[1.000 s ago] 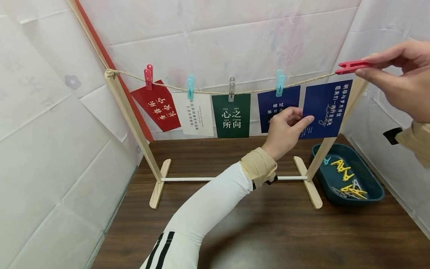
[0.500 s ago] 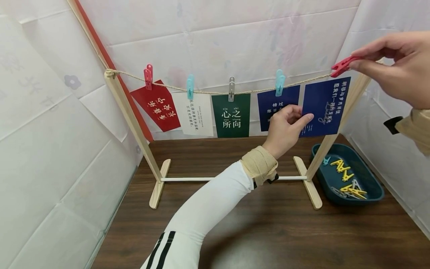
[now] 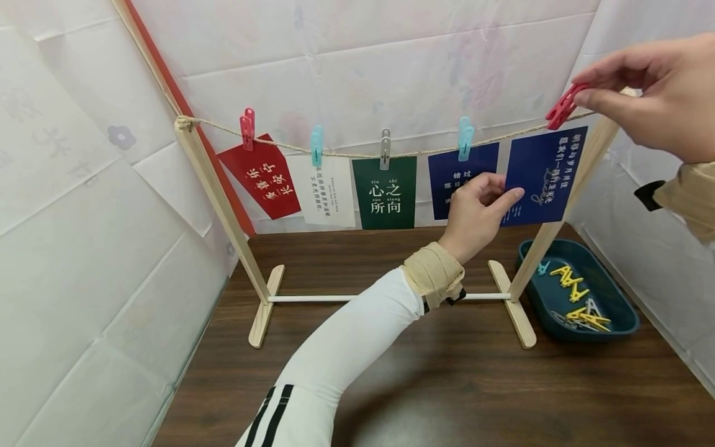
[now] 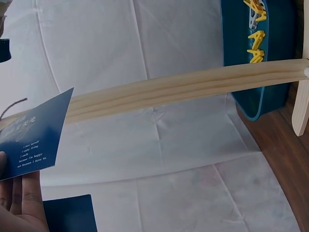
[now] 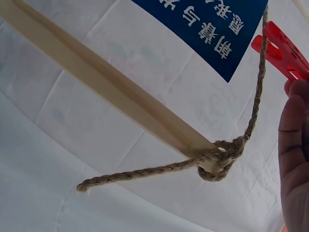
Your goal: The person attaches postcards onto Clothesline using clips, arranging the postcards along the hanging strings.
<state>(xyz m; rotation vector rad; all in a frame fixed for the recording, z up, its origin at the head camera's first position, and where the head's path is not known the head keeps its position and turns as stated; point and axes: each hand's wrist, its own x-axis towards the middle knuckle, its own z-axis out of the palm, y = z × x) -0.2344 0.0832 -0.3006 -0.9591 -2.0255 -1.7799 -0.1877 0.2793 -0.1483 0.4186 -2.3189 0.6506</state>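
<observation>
My left hand (image 3: 472,217) pinches a dark blue card (image 3: 539,186) at its lower left edge, thumb in front, just below the rope's right end. White Chinese writing runs down the card. In the left wrist view, small English lines show on the card (image 4: 41,135). At the upper right my right hand (image 3: 661,102) pinches a red clothespin (image 3: 563,108) by its handles, tilted, its tips at the twine rope (image 3: 519,132) above the card's top edge. The right wrist view has the clothespin (image 5: 285,50) with its tips parted at the rope (image 5: 258,92), beside the card's edge.
Along the rope hang a red card (image 3: 265,180), a white card (image 3: 326,192), a green card (image 3: 385,214) and another blue card (image 3: 441,164), each under a clothespin. A wooden post (image 3: 536,264) stands before a dark teal basin (image 3: 622,304) holding several clothespins.
The right hand has moved left and up, tilting the red clothespin from nearly level to steep, tips down at the rope. The blue card has risen slightly in the left hand.
</observation>
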